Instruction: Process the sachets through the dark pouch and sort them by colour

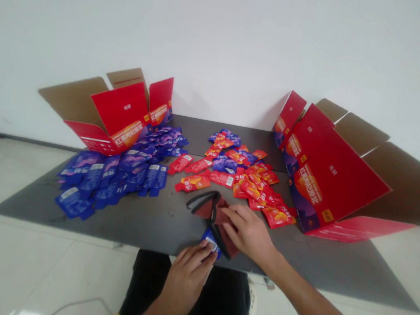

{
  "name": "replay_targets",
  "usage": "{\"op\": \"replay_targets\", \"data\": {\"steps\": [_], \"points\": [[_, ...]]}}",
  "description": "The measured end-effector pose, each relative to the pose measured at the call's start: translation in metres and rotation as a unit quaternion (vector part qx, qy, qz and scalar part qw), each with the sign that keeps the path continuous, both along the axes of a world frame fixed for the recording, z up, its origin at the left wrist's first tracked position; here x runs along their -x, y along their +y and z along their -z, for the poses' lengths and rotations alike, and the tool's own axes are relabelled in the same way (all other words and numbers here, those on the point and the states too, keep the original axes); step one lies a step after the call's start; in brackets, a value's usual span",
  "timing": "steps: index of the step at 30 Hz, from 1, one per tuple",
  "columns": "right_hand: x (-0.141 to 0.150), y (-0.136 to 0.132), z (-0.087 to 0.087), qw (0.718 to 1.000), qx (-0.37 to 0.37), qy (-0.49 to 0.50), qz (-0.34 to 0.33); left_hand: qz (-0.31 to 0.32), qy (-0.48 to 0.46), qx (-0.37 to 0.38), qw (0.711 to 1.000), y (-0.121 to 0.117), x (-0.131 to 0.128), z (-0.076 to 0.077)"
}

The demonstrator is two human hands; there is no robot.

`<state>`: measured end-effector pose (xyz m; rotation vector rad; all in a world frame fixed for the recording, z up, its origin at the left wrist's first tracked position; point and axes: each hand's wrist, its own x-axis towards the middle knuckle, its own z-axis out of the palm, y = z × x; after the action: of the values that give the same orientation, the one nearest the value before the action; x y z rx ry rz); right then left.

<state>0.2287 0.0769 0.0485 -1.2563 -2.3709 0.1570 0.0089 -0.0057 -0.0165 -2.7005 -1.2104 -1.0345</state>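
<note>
View: a single head camera looks forward and down across a dark grey table, with a white wall behind it and a pale tiled floor on either side.

Left hand: the left hand is at the near edge of the table, over the person's black trousers. Its fingers and thumb lie on a blue sachet.

Left grip: closed on the blue sachet, which sticks out past the fingertips.

Right hand: the right hand reaches in from the lower right and lies on a maroon cloth pouch with black edging.

Right grip: open, with the fingers spread across the cloth.

Held things: the pouch is on the table, just beside the blue sachet and partly under the right hand. The image is soft here, so the pouch's exact shape is hard to make out.

Blue pile: many blue sachets lie loosely heaped on the left of the table.

Red pile: many red sachets with orange printing lie on the right, just beside the blue heap.

Cartons: an open red carton with brown flaps stands at the far left, touching the blue heap. A second red carton lies tilted at the right end.
</note>
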Motion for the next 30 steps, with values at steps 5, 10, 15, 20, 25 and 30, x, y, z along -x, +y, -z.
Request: {"op": "replay_targets", "data": {"steps": [5, 10, 15, 20, 25, 30], "points": [[0.009, -0.012, 0.022, 0.998, 0.032, 0.03, -0.053, -0.006, 0.001, 0.017, 1.0, -0.001, 0.0, -0.001], [-0.013, 0.028, 0.01, 0.998, -0.011, -0.017, 0.052, 0.01, 0.011, -0.006, 1.0, 0.002, 0.003, -0.001], [0.005, -0.013, 0.003, 0.999, 0.011, 0.006, -0.04, -0.003, -0.018, 0.029, 0.999, -0.002, 0.0, 0.001], [-0.003, 0.006, 0.021, 0.999, 0.038, 0.011, -0.011, 0.006, -0.009, 0.024, 1.0, 0.0, 0.001, 0.001], [-0.011, 0.02, 0.003, 0.999, -0.014, -0.009, 0.047, 0.016, -0.013, 0.015, 1.0, 0.001, 0.002, 0.001], [0.012, -0.019, 0.01, 0.997, 0.035, 0.007, -0.072, -0.011, -0.031, 0.041, 0.999, -0.003, 0.0, 0.003]]}}
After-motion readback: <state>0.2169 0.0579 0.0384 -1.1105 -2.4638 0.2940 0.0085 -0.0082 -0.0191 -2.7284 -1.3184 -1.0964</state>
